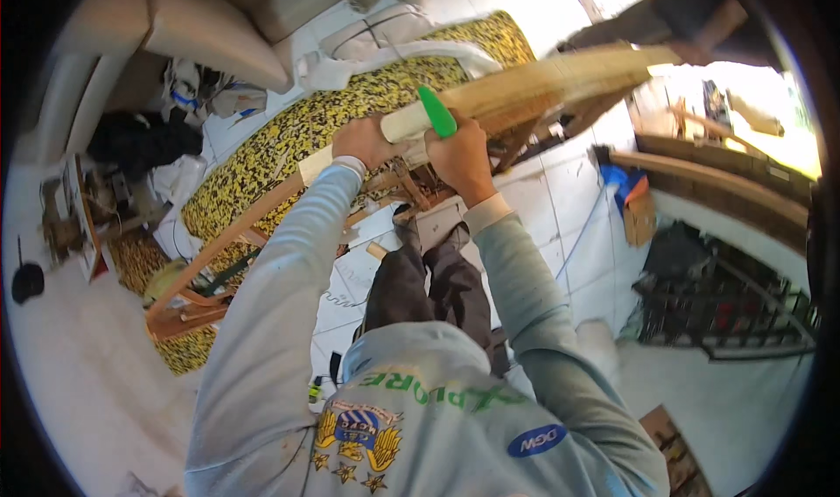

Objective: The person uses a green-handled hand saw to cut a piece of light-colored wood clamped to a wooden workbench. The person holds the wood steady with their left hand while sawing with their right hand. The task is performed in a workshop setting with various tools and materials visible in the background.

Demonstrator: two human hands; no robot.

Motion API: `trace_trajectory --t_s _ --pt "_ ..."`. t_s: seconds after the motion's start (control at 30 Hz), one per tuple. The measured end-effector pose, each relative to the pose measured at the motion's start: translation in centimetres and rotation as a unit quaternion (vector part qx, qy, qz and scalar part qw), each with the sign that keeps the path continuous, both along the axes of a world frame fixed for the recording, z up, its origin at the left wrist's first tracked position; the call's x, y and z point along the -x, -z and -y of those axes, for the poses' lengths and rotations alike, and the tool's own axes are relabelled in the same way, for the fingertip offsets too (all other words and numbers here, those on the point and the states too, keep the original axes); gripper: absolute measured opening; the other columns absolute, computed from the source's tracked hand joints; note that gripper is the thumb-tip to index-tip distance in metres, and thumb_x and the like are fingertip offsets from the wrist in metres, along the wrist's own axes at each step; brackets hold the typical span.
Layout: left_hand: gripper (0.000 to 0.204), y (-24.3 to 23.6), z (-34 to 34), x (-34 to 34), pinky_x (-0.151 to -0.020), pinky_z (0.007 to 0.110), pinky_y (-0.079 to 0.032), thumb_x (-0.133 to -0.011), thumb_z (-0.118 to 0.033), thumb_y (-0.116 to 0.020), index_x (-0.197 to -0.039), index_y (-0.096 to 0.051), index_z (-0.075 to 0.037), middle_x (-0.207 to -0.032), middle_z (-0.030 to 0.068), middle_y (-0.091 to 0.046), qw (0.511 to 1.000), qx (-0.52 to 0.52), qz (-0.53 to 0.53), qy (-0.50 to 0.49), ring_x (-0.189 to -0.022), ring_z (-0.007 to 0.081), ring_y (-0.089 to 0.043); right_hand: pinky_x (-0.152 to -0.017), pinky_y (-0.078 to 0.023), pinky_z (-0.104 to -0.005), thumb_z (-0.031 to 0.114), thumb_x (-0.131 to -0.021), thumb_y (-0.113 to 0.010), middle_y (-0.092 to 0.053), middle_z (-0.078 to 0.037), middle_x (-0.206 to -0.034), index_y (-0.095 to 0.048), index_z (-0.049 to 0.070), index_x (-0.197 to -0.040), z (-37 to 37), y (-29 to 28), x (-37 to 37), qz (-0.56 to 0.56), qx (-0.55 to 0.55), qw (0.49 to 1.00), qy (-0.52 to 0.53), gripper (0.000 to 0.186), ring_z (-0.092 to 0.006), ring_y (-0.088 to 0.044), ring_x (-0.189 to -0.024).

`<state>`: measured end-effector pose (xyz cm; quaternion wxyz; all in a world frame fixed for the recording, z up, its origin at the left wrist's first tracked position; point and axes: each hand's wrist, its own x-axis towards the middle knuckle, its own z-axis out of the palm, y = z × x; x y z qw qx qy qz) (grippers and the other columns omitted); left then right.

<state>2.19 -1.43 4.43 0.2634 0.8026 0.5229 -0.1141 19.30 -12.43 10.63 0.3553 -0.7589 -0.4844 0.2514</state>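
A long pale board runs from my hands toward the upper right, over a wooden frame. My left hand is closed on the board near its left end, where a narrower pale strip shows. My right hand is closed round a green flat-handled tool, held against the board; its lower part is hidden by the fingers. At the board's far end, another person's hand holds it, apart from mine.
Yellow-and-black speckled foam lies under the frame on white tiles. Beige sofa pieces stand upper left beside bags and cloth. Timber beams and black racks are at the right. A cable and small items lie near my legs.
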Motion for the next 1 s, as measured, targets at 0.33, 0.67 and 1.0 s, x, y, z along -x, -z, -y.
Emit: trace_trajectory --t_s 0.33,0.67,1.0 --pt "0.089 1.3 1.0 1.1 -0.095 0.051 -0.062 -0.073 -0.083 -0.078 -0.13 -0.074 -0.015 -0.116 0.0182 -0.081 1.0 0.009 0.018 -0.016 -0.109 0.038 -0.078 -0.089 -0.059 -0.036 -0.002 -0.088 -0.07 -0.079 -0.022 -0.105 -0.067 0.004 -0.144 22.5 -19.0 0.8 -0.153 0.119 0.98 0.049 0.057 -0.0261 -0.081 -0.098" --pt "0.121 1.0 -0.1 2.4 -0.115 0.054 -0.049 -0.065 -0.08 -0.088 -0.16 -0.052 -0.015 -0.15 0.0166 -0.067 0.994 -0.105 0.023 0.026 -0.137 0.0335 -0.065 -0.081 -0.056 -0.0406 0.006 -0.092 -0.066 -0.073 -0.021 -0.095 -0.07 0.0 -0.132 19.8 -19.9 -1.1 -0.178 0.077 0.978 0.077 0.041 -0.033 -0.071 -0.087" --pt "0.114 -0.5 1.6 2.4 -0.104 0.051 -0.059 -0.067 -0.091 -0.079 -0.149 -0.064 -0.013 -0.129 0.0216 -0.077 0.998 -0.005 -0.056 0.01 -0.12 0.0387 -0.075 -0.082 -0.058 -0.0414 0.006 -0.09 -0.067 -0.076 -0.024 -0.096 -0.07 0.003 -0.135 21.4 -20.0 -1.0 -0.173 0.077 0.981 0.046 0.045 -0.0375 -0.076 -0.086"
